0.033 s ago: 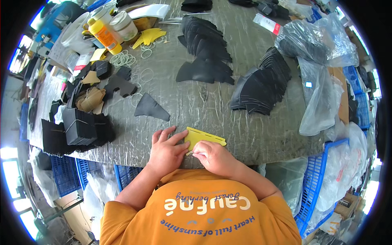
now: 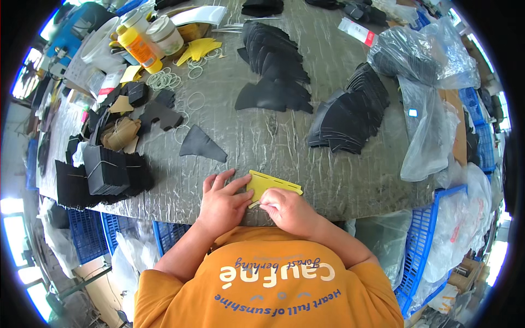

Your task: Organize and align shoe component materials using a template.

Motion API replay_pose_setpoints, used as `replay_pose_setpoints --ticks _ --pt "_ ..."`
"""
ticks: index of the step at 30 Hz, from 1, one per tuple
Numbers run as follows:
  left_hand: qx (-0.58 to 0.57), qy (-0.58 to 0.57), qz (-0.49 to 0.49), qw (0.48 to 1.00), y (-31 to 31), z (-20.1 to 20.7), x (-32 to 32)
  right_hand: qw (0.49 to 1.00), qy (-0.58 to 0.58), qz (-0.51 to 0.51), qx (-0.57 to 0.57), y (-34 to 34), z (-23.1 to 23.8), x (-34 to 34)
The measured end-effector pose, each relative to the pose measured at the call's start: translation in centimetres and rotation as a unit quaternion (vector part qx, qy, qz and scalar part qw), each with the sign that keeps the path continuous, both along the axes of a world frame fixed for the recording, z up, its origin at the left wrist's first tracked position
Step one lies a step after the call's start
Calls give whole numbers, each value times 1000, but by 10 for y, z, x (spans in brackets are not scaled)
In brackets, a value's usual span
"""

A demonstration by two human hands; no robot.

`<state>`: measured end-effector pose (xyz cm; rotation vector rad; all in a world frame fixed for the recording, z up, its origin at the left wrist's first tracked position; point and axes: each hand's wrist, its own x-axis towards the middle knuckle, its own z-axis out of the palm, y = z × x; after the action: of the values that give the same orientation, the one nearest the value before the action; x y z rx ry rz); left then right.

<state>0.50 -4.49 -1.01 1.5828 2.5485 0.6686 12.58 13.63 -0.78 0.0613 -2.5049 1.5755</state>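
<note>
A flat yellow template [image 2: 278, 183] with narrow slots along its far edge lies near the table's front edge. My left hand [image 2: 223, 202] rests at its left side, fingers spread, the fingertips touching the template and the table. At the template's near edge, my right hand [image 2: 291, 211] is closed in a pinch; a small bit of something pale shows at the fingertips, too small to name. Beyond my left hand lies a single black, leather-like piece [image 2: 201, 145]. Whatever is under the template is hidden.
Fanned stacks of black pieces [image 2: 273, 94] lie at the far middle, with another fanned stack [image 2: 350, 117] to the right. Tied black bundles [image 2: 106, 170] stand at left. A yellow bottle [image 2: 140, 49], tubs and rubber bands [image 2: 163, 81] sit behind. Plastic bags [image 2: 429, 131] cover the right edge.
</note>
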Motion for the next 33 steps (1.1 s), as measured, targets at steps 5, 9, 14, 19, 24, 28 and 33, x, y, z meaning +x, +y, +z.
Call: replay_pose_setpoints --ticks 5,9,14,19,24,28,33 --pt "0 -8 1 1000 4 2 -4 992 -10 -120 43 36 9 16" --pt "2 -4 5 1000 3 1 -4 984 -46 -158 63 54 22 21" --pt "1 3 6 1000 4 3 -3 990 63 -126 12 39 12 -6" --pt "1 -4 4 1000 4 0 -3 994 57 -89 0 25 -10 -37" --pt "-4 -7 7 1000 5 2 -3 996 51 -75 -14 26 -12 -38" --pt "-9 -9 11 1000 4 4 -4 994 6 -112 4 46 0 -11" --pt "-8 -6 13 1000 3 3 -3 980 -67 -170 84 58 22 15"
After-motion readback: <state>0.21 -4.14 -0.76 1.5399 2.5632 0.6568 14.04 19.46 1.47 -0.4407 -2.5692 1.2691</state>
